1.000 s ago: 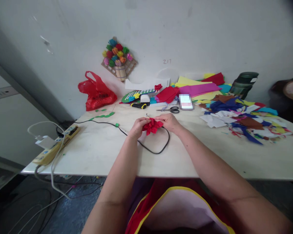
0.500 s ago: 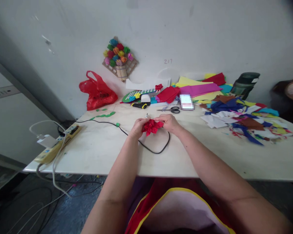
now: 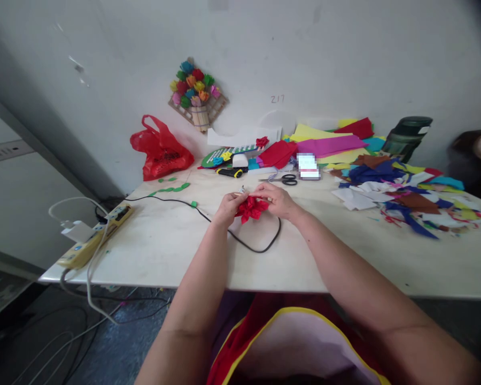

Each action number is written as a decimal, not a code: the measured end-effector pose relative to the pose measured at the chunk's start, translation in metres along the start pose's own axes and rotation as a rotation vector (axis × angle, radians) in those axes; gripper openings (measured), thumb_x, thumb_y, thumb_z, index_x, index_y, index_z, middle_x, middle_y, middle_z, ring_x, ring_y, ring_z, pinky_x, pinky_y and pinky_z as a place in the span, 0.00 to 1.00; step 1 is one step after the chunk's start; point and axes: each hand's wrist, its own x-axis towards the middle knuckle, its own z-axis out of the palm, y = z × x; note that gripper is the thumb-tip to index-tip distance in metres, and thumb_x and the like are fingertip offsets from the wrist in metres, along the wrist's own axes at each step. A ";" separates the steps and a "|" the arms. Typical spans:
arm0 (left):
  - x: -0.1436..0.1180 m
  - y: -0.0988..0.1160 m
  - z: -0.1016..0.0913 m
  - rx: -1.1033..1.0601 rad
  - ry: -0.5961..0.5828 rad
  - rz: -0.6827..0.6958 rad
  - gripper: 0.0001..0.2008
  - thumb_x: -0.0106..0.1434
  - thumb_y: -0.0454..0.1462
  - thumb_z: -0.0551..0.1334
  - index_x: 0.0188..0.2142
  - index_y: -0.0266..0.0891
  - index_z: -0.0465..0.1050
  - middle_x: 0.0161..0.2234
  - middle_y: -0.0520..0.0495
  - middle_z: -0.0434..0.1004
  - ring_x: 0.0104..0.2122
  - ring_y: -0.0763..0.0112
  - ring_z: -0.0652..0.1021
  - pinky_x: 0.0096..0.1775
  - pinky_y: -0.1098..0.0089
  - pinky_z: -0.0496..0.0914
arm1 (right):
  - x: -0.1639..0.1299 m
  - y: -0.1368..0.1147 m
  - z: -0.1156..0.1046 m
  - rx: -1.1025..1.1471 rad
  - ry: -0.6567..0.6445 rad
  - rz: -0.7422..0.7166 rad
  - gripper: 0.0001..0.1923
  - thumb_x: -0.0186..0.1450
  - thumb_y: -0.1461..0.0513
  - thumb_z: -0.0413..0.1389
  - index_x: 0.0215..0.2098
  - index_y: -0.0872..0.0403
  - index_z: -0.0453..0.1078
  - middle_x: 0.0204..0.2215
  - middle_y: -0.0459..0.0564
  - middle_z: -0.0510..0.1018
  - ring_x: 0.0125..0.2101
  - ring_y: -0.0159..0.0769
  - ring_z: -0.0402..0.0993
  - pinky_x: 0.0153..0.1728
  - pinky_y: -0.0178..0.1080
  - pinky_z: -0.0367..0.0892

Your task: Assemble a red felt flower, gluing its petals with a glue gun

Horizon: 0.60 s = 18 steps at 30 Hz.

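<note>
Between my two hands is a red paper flower (image 3: 251, 209) with pointed petals, held just over the table. My left hand (image 3: 228, 207) grips its left side, thumb on the petals. From the right, my right hand (image 3: 277, 200) pinches the flower's upper edge with bent fingers. A black cord (image 3: 260, 251) loops on the table beneath the flower and runs off to the left. Just behind the hands lie black-handled scissors (image 3: 289, 180). A small whitish object (image 3: 241, 190) shows behind my left fingertips; its kind I cannot make out.
A phone (image 3: 308, 167), coloured sheets (image 3: 332, 144) and a heap of scraps (image 3: 401, 198) lie to the right, near a dark bottle (image 3: 408, 138). Leftward are a red bag (image 3: 162, 152), a yellow-black cutter (image 3: 229, 172), green paper pieces (image 3: 174, 188) and a power strip (image 3: 96, 238).
My right fingers have shifted slightly on the flower's upper edge and look more raised and bent. Both hands still hold the flower. The camera view has moved a little.
</note>
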 end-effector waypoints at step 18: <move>-0.002 0.003 0.003 0.080 -0.046 -0.021 0.22 0.50 0.51 0.67 0.19 0.35 0.65 0.15 0.54 0.59 0.16 0.80 0.59 0.21 0.72 0.49 | 0.001 -0.012 -0.007 -0.028 -0.094 0.020 0.19 0.55 0.72 0.52 0.41 0.49 0.73 0.55 0.51 0.68 0.51 0.41 0.69 0.48 0.44 0.69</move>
